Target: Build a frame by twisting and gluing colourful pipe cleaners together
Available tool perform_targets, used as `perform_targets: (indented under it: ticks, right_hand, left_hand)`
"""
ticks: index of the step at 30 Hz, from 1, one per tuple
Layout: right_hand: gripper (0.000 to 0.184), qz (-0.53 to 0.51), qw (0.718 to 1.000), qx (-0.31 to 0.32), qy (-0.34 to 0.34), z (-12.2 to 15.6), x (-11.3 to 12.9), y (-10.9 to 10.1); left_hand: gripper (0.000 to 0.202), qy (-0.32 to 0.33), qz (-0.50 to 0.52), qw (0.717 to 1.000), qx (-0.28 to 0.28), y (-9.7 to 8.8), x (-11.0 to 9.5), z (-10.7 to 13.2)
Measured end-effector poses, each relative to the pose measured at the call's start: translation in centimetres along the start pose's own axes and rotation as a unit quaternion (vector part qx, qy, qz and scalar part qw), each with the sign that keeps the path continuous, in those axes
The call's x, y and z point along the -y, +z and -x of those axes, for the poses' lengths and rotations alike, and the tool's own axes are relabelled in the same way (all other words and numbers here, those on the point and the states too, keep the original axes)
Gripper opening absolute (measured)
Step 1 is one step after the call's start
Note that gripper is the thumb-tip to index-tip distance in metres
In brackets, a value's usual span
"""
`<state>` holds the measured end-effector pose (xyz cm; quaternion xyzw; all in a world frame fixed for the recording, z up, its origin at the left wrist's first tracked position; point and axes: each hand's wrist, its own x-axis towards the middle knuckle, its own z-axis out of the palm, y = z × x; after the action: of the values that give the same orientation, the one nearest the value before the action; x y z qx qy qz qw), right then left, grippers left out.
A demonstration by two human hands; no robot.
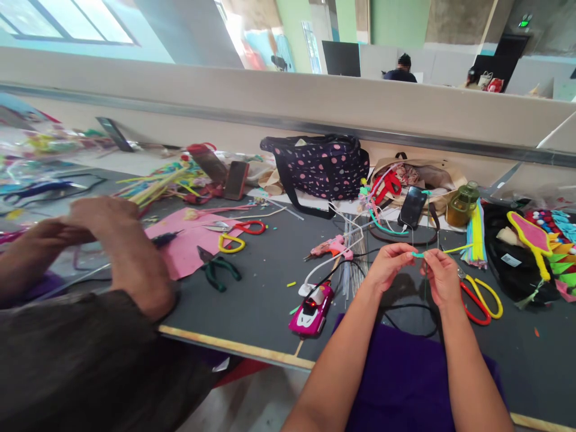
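Observation:
Above the dark table, my left hand point(390, 265) pinches one end of a short teal pipe cleaner point(418, 255). The other end sits between the fingertips of my right hand point(441, 277), close beside it. Thin wires stand up near the fingers of both hands, and a thin green strand point(426, 207) runs upright between them. A yellow stem point(459, 248) sticks out beyond my right hand; whether it is held I cannot tell. Just right of that hand lie red-and-yellow-handled scissors point(481, 300). Behind my hands a phone point(412, 207) leans on a tan bag point(438, 177).
At left a co-worker's hands point(99, 219) work near pink sheet point(180, 240). Green-handled pliers point(218, 270), a pink glue gun point(333, 247), a magenta car-shaped device point(311, 309) with cables, and clear sticks point(353, 270) lie between us. A jar point(462, 204) and pipe-cleaner bundle point(476, 237) stand right.

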<state>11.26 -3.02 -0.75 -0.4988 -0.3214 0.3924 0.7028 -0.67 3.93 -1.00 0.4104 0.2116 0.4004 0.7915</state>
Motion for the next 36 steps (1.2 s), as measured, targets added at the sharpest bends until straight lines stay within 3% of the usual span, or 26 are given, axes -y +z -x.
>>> perform_targets:
  ticks: [20,36]
  right_hand:
    - [0.022,-0.066,0.997,0.023,0.03,0.22,0.08,0.3]
    - [0.02,-0.093,0.994,0.031,0.046,0.41,0.09,0.62]
  left_hand:
    - [0.026,0.056,0.003,0.997,0.05,0.52,-0.02,0.04]
    - [0.027,0.087,-0.001,0.995,0.052,0.61,0.16,0.04]
